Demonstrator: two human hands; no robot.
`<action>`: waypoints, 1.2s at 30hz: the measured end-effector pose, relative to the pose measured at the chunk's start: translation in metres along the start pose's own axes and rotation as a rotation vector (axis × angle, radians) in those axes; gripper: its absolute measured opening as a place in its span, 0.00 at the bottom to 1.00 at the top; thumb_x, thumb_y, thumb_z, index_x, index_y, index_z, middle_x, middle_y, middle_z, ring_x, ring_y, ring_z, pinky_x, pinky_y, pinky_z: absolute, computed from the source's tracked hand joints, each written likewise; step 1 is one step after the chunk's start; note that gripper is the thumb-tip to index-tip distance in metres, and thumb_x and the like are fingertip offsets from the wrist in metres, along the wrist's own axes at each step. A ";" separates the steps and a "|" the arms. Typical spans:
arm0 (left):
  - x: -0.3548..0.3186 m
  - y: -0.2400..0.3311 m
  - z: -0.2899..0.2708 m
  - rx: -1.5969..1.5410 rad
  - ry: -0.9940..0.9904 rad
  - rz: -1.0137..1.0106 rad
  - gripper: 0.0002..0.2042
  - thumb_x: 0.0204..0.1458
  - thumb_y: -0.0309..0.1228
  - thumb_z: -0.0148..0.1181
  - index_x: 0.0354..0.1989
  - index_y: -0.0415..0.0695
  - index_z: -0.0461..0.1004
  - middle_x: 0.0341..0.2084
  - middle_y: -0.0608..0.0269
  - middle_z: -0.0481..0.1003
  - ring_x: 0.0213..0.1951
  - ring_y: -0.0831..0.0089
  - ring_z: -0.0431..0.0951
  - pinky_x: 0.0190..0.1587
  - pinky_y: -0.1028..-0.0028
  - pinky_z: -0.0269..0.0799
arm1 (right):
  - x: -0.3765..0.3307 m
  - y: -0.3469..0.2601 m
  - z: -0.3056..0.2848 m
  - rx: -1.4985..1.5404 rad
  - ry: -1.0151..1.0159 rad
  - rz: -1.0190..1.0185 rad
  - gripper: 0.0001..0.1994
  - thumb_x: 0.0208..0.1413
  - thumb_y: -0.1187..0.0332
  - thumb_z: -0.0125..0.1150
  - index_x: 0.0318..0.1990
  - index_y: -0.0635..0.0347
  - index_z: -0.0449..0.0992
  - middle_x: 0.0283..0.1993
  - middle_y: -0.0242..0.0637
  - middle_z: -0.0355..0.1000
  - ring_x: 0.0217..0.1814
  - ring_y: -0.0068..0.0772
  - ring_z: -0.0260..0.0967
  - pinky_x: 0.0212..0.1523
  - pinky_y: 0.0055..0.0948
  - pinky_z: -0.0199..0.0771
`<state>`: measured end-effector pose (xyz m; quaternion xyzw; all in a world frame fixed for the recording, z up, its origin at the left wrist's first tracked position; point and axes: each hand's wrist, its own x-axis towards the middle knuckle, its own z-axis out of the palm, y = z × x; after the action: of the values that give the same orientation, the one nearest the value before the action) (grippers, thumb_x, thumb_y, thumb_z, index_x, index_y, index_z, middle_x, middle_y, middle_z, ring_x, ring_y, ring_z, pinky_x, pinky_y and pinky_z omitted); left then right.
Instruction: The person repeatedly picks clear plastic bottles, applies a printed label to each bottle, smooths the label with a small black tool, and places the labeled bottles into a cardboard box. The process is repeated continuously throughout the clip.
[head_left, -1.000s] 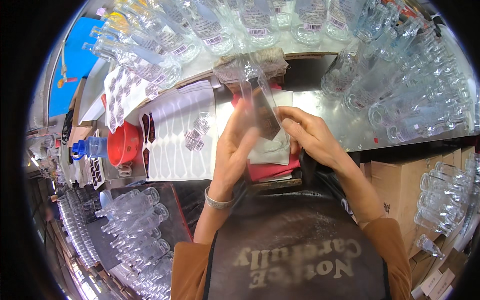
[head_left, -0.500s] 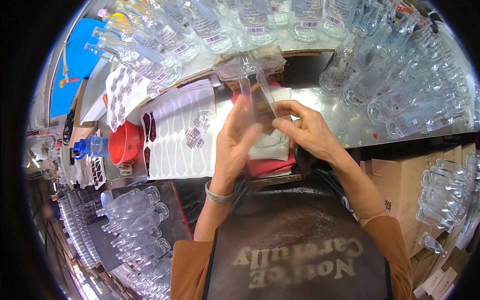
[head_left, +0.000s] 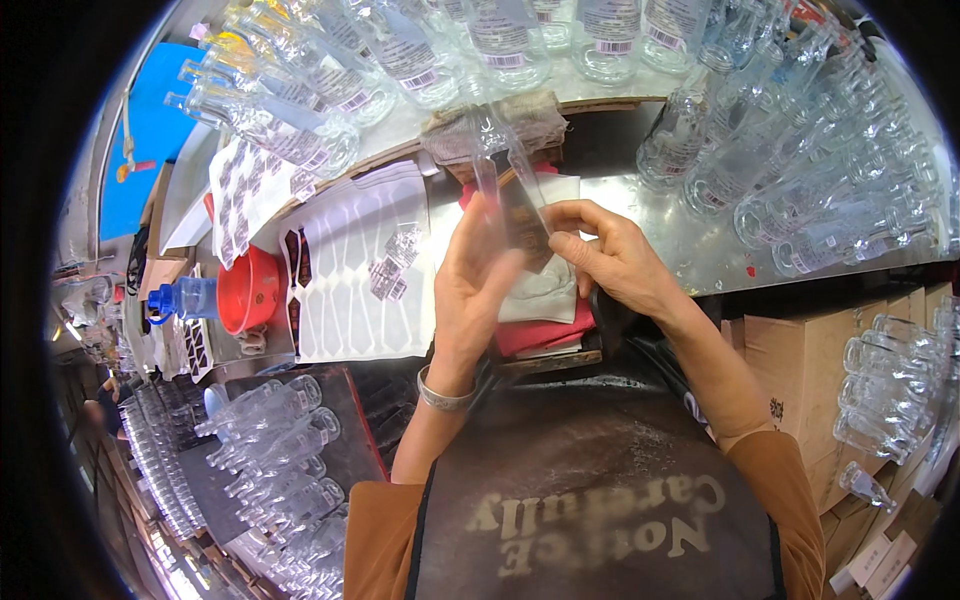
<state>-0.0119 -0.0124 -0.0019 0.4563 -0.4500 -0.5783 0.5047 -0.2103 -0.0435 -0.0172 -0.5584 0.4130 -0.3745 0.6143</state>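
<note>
A clear glass bottle (head_left: 482, 175) lies between my hands, its neck pointing away from me over a grey cloth roll (head_left: 450, 142). A dark label (head_left: 528, 222) shows on its body. My left hand (head_left: 470, 275) is closed along the bottle's left side, its thumb blurred. With thumb and fingers, my right hand (head_left: 618, 258) grips at the bottle's right edge beside the label. Under the bottle are a folded white cloth (head_left: 545, 298) and a red cloth (head_left: 545, 338). A pale label sheet (head_left: 345, 225) lies to the left, with dark labels (head_left: 298, 265) along its left edge.
Many labelled glass bottles (head_left: 500, 40) stand along the back, with more on the right (head_left: 760, 165). A red bowl (head_left: 248, 290) and a blue-capped clear jug (head_left: 190, 298) are at the left. Bottles (head_left: 285, 440) fill the lower left; cardboard boxes (head_left: 785, 365) stand lower right.
Very little differs. Both hands keep their hold on the bottle, and the left hand and wrist have shifted slightly. The rest of the bench looks the same.
</note>
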 end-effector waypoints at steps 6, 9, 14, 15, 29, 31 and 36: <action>-0.001 0.001 0.004 0.084 0.031 0.039 0.33 0.60 0.21 0.57 0.73 0.38 0.51 0.64 0.52 0.66 0.64 0.67 0.68 0.64 0.68 0.65 | 0.003 0.004 -0.012 0.304 0.145 0.194 0.23 0.69 0.51 0.50 0.52 0.67 0.73 0.42 0.44 0.78 0.22 0.19 0.67 0.23 0.16 0.68; 0.000 0.002 0.008 0.117 0.032 0.052 0.33 0.60 0.21 0.55 0.73 0.36 0.51 0.65 0.49 0.64 0.65 0.66 0.66 0.65 0.68 0.62 | 0.006 0.043 -0.034 0.795 0.421 0.246 0.23 0.70 0.49 0.48 0.46 0.64 0.73 0.36 0.40 0.76 0.32 0.25 0.72 0.36 0.23 0.74; -0.002 -0.005 0.002 0.075 0.056 0.078 0.34 0.58 0.23 0.61 0.72 0.37 0.54 0.67 0.55 0.63 0.65 0.70 0.66 0.64 0.70 0.65 | -0.001 -0.023 -0.021 0.519 0.287 0.064 0.12 0.59 0.74 0.58 0.50 0.62 0.72 0.43 0.33 0.73 0.45 0.23 0.72 0.48 0.25 0.75; -0.002 -0.008 0.002 0.069 0.058 0.088 0.34 0.58 0.23 0.61 0.72 0.36 0.54 0.66 0.55 0.63 0.65 0.70 0.66 0.64 0.70 0.65 | 0.005 -0.031 -0.018 0.288 0.271 -0.096 0.14 0.58 0.76 0.59 0.52 0.62 0.72 0.44 0.32 0.73 0.46 0.22 0.72 0.49 0.26 0.75; -0.003 -0.002 0.008 0.166 0.088 0.083 0.35 0.57 0.25 0.62 0.72 0.35 0.53 0.66 0.49 0.64 0.64 0.65 0.67 0.65 0.67 0.64 | 0.097 -0.106 -0.016 -0.934 0.171 -0.866 0.18 0.53 0.75 0.64 0.54 0.56 0.78 0.34 0.40 0.72 0.36 0.44 0.71 0.39 0.37 0.72; -0.004 0.002 0.006 0.222 0.043 0.055 0.36 0.58 0.24 0.58 0.74 0.37 0.49 0.68 0.47 0.60 0.66 0.62 0.65 0.66 0.66 0.62 | 0.091 -0.107 -0.015 -0.842 0.073 -0.804 0.17 0.54 0.75 0.63 0.53 0.60 0.77 0.38 0.43 0.75 0.39 0.47 0.72 0.41 0.37 0.73; -0.004 0.003 0.009 0.180 0.055 0.063 0.34 0.60 0.24 0.57 0.74 0.38 0.50 0.67 0.48 0.61 0.66 0.63 0.65 0.65 0.67 0.64 | 0.088 -0.098 -0.015 -0.807 0.108 -0.916 0.14 0.49 0.79 0.65 0.45 0.62 0.78 0.41 0.41 0.77 0.43 0.45 0.74 0.46 0.38 0.74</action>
<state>-0.0203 -0.0084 0.0026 0.5013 -0.5003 -0.5066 0.4917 -0.1909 -0.1401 0.0716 -0.8480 0.2709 -0.4423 0.1091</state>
